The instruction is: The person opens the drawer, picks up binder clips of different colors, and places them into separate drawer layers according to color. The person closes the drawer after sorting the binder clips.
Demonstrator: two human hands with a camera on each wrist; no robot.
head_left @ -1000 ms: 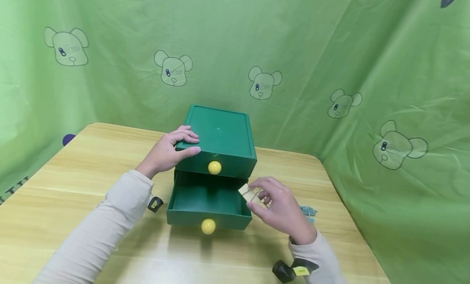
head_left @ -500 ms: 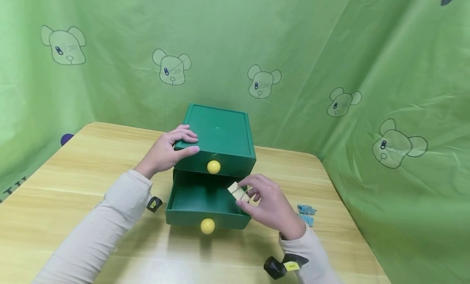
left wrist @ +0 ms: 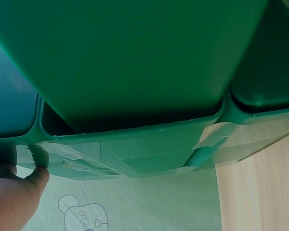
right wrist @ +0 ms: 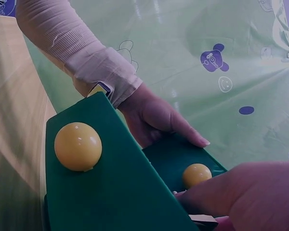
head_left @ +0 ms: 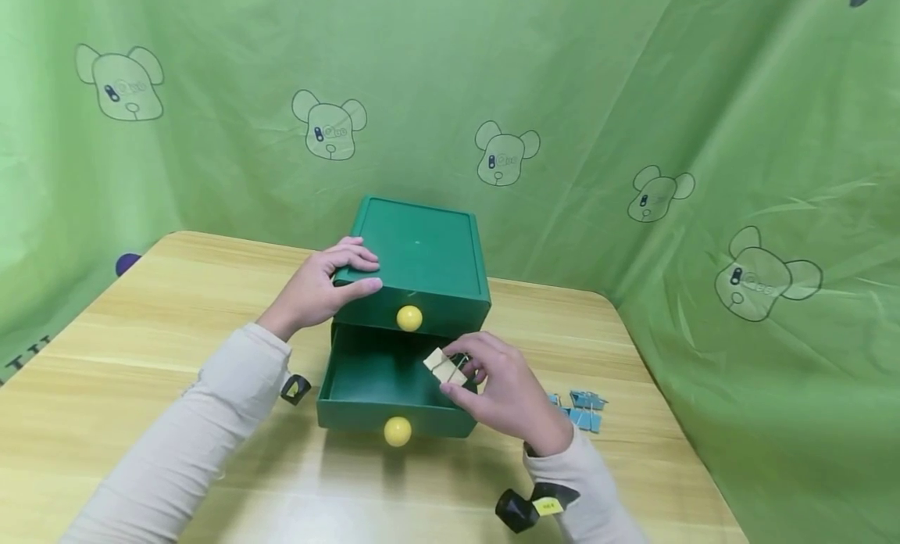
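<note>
A green two-drawer cabinet stands on the table, its lower drawer pulled out and its upper drawer closed. My left hand rests on the cabinet's front left corner, fingers lying over the top and thumb along the front edge. In the left wrist view part of that hand shows against the cabinet's side. My right hand pinches a cream binder clip between thumb and fingers, above the right part of the open drawer. Only a sliver of the clip shows in the right wrist view.
Several blue binder clips lie on the wooden table right of the drawer, partly behind my right wrist. Yellow round knobs stick out from the drawer fronts. A green printed curtain hangs behind and to the right.
My right hand has moved left with the cream binder clip, from the drawer's right edge to over its inside. More of the blue clips show now. The left hand stays on the cabinet.
</note>
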